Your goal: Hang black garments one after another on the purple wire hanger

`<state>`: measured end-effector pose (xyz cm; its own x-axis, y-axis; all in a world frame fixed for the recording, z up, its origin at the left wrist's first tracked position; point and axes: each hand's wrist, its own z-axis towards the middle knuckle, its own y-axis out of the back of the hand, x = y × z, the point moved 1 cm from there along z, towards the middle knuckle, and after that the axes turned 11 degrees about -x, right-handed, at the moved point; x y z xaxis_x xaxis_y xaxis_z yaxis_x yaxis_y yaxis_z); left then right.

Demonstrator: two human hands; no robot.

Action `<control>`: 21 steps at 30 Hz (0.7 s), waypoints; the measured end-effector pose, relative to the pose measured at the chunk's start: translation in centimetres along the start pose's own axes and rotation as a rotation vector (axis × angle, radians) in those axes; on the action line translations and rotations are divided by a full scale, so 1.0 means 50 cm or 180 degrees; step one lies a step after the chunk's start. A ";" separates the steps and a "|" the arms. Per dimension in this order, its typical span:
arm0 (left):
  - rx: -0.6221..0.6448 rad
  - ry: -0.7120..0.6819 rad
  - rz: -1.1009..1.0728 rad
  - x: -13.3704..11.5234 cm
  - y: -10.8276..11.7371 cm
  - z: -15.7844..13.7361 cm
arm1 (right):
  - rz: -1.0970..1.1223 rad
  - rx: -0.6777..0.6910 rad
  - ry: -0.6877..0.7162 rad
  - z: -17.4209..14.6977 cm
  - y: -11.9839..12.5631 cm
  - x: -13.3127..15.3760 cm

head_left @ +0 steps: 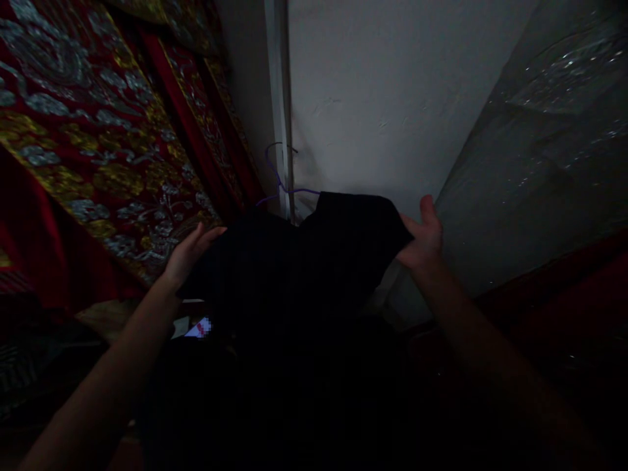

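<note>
A black short-sleeved shirt (294, 275) is spread out in front of me on a thin purple hanger (305, 191). Its lower part merges into the dark. My left hand (190, 254) is at the shirt's left sleeve, fingers stretched out along its edge and partly covered by the cloth. At the opposite sleeve is my right hand (422, 237), its thumb raised away from the fabric. The other fingers of that hand are partly hidden behind the sleeve tip. Neither hand visibly pinches the cloth.
Behind the hanger runs a pale vertical pole or pipe (279, 78) against a white wall (392, 85). Red cloth with gold and silver embroidery (112, 131) hangs at left. Shiny clear plastic sheeting (549, 144) covers the right side. A small lit pale shape (199, 328) shows low at left.
</note>
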<state>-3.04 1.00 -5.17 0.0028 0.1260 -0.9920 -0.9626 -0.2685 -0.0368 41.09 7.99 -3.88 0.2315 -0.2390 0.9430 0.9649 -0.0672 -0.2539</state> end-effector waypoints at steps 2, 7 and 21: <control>0.0358 -0.0077 -0.0065 -0.019 -0.013 0.000 | -0.0455 -0.0152 0.0632 -0.006 -0.016 0.049; 0.0058 -0.1343 0.0808 -0.053 -0.050 0.000 | -0.0700 0.0072 0.0984 -0.082 -0.095 0.111; 0.0547 -0.0897 -0.0340 -0.005 -0.236 -0.130 | -0.2618 0.1228 0.2542 -0.186 -0.217 -0.232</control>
<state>10.05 -2.06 -5.25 0.0543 0.4099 -0.9105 -0.9925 -0.0777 -0.0942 26.76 2.50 -14.08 -0.4793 -0.8007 0.3592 0.7927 -0.2194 0.5687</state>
